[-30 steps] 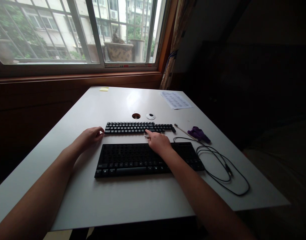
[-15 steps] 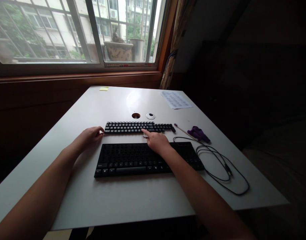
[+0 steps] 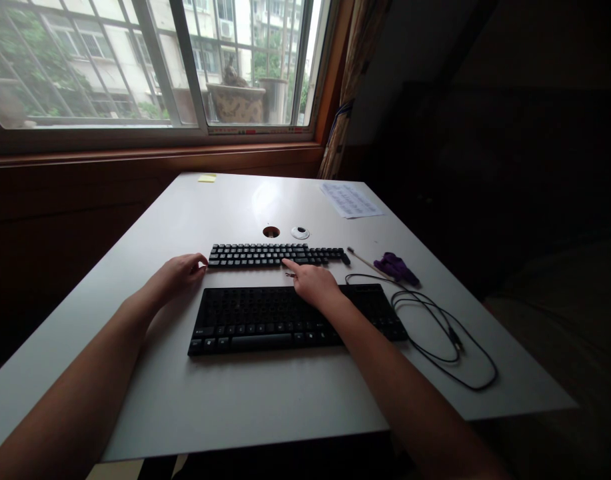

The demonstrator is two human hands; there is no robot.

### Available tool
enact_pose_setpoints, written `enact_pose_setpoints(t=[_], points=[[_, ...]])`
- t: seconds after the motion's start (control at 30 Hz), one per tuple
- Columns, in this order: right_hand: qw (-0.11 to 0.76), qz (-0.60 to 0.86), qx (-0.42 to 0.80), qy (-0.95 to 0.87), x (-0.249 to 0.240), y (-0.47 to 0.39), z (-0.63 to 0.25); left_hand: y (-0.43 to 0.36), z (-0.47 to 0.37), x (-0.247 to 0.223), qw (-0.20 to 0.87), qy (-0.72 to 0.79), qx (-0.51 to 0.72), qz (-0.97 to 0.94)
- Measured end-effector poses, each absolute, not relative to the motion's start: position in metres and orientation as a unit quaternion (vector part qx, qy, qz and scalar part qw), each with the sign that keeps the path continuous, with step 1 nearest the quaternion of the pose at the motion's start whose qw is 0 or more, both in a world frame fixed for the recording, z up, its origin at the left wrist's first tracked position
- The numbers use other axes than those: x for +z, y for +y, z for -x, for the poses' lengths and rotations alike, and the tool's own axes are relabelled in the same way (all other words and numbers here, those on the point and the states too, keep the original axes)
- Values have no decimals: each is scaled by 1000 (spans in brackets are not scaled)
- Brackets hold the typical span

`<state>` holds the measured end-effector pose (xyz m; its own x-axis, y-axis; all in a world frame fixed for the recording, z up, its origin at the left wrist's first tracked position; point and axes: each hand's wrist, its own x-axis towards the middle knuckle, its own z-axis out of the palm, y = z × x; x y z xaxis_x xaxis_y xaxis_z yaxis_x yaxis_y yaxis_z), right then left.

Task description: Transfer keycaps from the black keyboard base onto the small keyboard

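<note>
A black keyboard lies in front of me, its lower rows with keycaps and most of its upper area bare. Behind it, loose black keycaps are lined up in rows. My left hand rests at the left end of those rows, fingers curled and fingertips against the end keycap. My right hand reaches over the keyboard, index finger stretched onto the front row of keycaps. From under its curled fingers pokes the thin tip of a small metal tool; the rest of it is hidden.
Right of the keyboard lie its coiled cable, a thin brush and a purple cloth. Farther back are a cable hole, its white cover, a printed sheet and yellow sticky notes on the white table.
</note>
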<state>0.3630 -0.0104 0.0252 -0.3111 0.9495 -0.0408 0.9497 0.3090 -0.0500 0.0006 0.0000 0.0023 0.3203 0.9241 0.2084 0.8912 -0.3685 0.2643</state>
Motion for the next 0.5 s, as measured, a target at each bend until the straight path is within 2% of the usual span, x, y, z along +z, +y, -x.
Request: enact_pose_setpoints(t=[0.27,0.5], points=[[-18,-597,-29,801,29,-13,-366,-2,-2,4,46,558,162,-812],[-43,-602,-5,797,58,-2,-373,1,0,1,41,554,159,-816]])
